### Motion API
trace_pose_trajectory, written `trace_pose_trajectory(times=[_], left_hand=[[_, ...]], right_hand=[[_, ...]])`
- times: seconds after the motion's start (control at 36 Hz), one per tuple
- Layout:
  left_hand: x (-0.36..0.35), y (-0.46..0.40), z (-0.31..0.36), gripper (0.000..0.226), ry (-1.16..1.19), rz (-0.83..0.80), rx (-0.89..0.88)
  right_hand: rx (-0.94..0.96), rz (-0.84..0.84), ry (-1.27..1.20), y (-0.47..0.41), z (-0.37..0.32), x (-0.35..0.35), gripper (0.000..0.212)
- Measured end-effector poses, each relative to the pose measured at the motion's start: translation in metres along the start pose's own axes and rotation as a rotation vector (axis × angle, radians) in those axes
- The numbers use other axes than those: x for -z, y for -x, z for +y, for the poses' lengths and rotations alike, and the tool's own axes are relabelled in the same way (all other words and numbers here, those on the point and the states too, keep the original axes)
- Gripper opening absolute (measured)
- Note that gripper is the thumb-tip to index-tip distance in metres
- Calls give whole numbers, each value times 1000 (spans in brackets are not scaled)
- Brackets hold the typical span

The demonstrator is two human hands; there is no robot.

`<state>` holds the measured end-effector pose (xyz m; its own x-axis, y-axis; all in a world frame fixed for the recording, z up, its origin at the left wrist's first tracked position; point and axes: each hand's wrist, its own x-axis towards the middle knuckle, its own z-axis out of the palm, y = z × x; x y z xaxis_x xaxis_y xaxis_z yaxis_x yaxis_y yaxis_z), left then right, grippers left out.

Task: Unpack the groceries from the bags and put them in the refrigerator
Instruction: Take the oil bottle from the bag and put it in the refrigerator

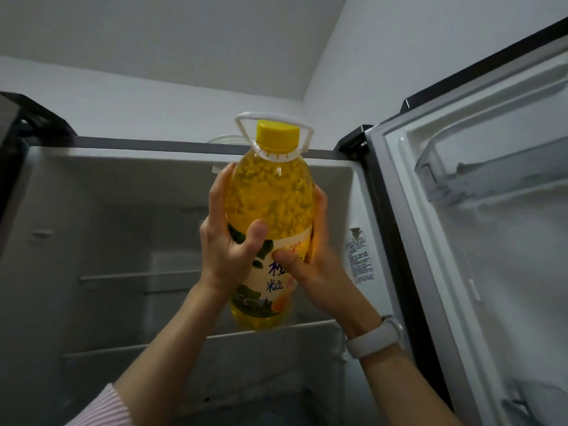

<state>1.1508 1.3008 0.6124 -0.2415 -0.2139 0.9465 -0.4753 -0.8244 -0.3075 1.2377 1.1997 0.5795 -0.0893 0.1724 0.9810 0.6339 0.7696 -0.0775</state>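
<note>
Yellow-capped clear plastic bottle (269, 216), full of yellow liquid with pulp-like bits, stands upright in mid-air before the open refrigerator (123, 241), level with its upper compartment. A white plastic carrying handle (246, 124) loops around its yellow screw cap (278, 138). The left hand (229, 241) wraps the bottle's left side, thumb pressed on the printed paper label (276, 272); the right hand (316, 265) clasps the right side, thumb also on the label, so both hands are closed around the bottle. A pale wristband (373, 336) circles the right wrist, and a pink-striped sleeve (101, 410) covers the left forearm. Behind the bottle run glass shelves (138, 276). The refrigerator door (491, 210) stands open at right, with a door bin (491, 176) near its top.
</note>
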Motion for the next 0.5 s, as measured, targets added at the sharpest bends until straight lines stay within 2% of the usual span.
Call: trace_pose_trajectory(times=[0.36,0.5], left_hand=[[1,42,-60,75,-14,-38,5],[-2,41,-65,80,-32,-52,-37]], right_hand=[[16,-6,124,24,68,-7,88],[58,47,122,27,76,-6,87]])
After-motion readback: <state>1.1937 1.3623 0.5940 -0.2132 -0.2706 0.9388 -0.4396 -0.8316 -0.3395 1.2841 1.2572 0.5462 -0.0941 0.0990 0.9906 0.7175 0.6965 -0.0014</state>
